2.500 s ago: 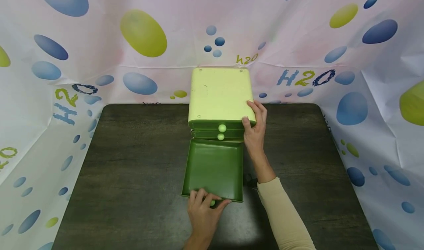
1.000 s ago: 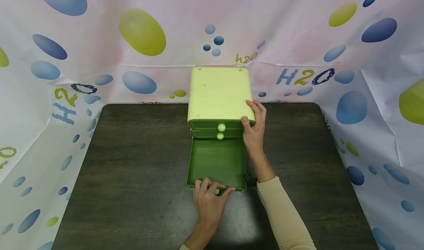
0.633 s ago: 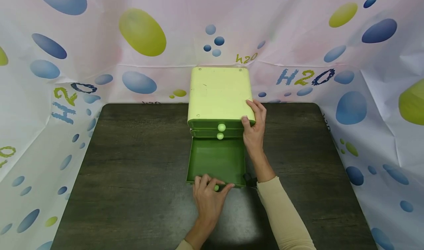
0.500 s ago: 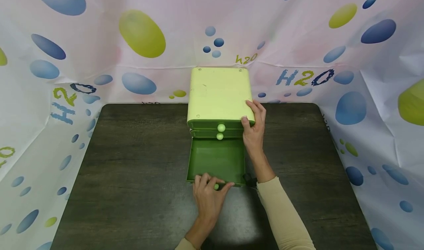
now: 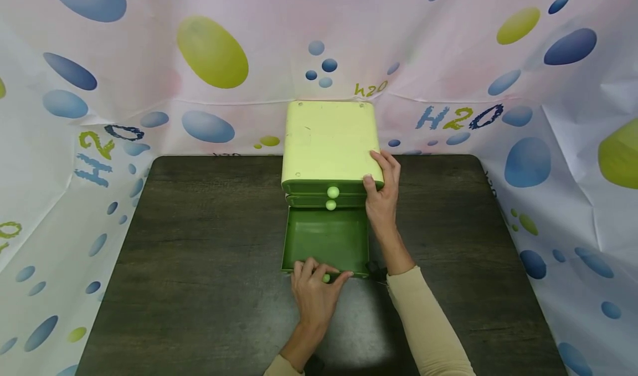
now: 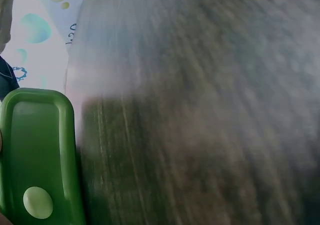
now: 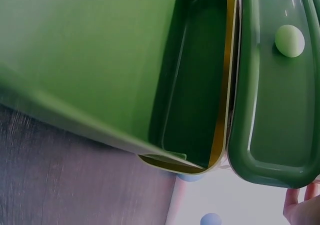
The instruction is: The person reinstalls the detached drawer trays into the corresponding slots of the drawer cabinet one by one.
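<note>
A small drawer unit point(image 5: 331, 140) with a pale yellow-green top stands at the back middle in the head view. Its bottom drawer point(image 5: 326, 235), dark green with nothing in it, is pulled out toward me. My left hand point(image 5: 315, 295) grips the drawer's front edge, fingers over the rim around the round knob point(image 5: 326, 278) and thumb along the edge to the right. My right hand point(image 5: 385, 196) holds the unit's front right corner, thumb at the front and fingers on the side. In the right wrist view the drawer's rear runs into the unit's opening point(image 7: 200, 80).
Two upper drawers with light green knobs point(image 5: 333, 192) sit closed above the pulled-out one. The dark wood table point(image 5: 209, 254) extends on both sides. A white sheet point(image 5: 279, 44) with coloured spots and H2O lettering hangs behind and at the sides.
The bottom drawer has slid away from me, further into the unit, with my left hand moving along on its front edge. My right hand has stayed on the unit's corner.
</note>
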A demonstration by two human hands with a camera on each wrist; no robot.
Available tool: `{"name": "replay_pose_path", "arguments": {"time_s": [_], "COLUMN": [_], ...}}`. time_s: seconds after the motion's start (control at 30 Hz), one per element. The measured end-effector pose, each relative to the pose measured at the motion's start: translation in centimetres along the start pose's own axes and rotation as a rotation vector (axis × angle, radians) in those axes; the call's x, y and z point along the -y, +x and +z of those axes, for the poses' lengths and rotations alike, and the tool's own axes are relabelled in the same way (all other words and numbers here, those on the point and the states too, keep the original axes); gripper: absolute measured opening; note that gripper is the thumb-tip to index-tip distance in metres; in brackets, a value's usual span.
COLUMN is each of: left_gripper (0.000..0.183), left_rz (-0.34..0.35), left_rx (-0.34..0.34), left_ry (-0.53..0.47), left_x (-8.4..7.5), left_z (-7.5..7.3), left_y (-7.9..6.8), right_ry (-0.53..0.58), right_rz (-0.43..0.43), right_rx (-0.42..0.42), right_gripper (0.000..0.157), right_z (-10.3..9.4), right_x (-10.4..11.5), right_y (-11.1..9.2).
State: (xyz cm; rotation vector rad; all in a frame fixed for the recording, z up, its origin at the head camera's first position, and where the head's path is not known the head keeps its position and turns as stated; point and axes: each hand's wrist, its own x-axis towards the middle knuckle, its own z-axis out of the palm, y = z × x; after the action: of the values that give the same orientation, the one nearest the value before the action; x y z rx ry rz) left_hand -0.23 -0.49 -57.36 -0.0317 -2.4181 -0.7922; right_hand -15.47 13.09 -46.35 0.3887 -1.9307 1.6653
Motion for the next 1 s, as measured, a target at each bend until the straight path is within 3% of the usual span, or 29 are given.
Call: {"name": "replay_pose_path", "arguments": {"time_s": [1.0], "left_gripper": [0.038], "left_rz": [-0.041], "left_rx": [-0.019], "left_ry": [0.008], "left_x": [-0.6], "left_z": [1.8], "left_y": [2.1], "right_ry": [0.009], "right_rz": [0.029], "right_rx": [0.024], "right_gripper": [0.068], "right_z": [-0.3], "right_x": [0.3], "right_y": [0.0]}}
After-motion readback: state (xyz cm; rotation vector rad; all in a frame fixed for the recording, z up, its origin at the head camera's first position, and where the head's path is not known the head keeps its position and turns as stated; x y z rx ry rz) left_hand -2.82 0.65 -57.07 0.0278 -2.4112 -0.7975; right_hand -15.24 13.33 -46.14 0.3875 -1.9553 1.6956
